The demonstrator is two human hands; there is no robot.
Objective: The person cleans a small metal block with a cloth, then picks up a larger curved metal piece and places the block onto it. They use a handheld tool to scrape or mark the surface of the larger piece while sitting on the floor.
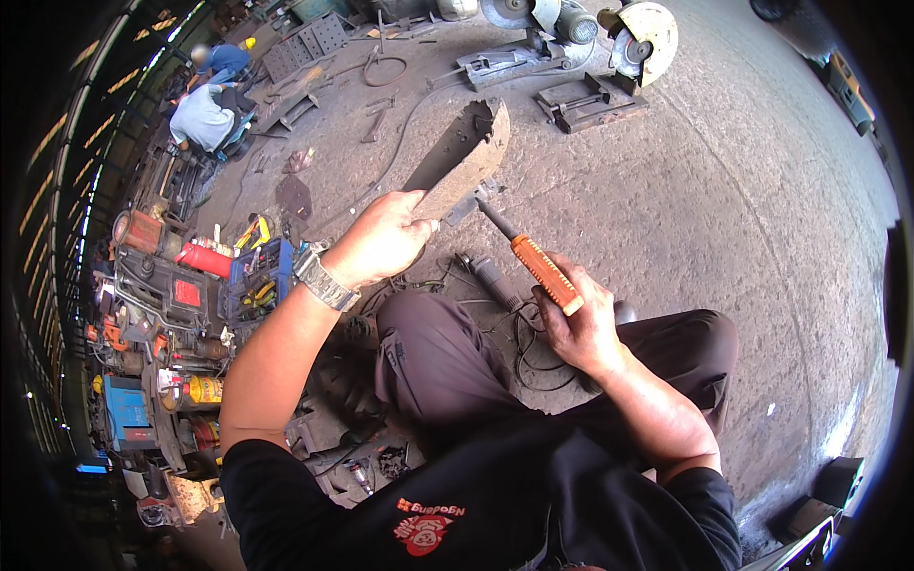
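Note:
My left hand [381, 240] grips the near end of a rusty, bent metal piece [468, 173], shaped like a trough with a ragged far edge. It is held up above the floor, tilted away from me. Closed around an orange ribbed handle, my right hand [587, 324] holds a hand tool [545, 271] with a dark, tapering blade, like a file. The blade's tip is close to the metal piece's right side; I cannot tell whether they touch. Below, a grey angle grinder [490, 281] lies on the floor with its cord coiled near my legs.
A blue toolbox [262, 276], a red cylinder [205, 259] and many tools crowd the left side. A cut-off saw [633, 57] stands at the far side, beside a motor [574, 24]. Two people [208, 116] crouch at the far left. Concrete floor [743, 209] stretches right.

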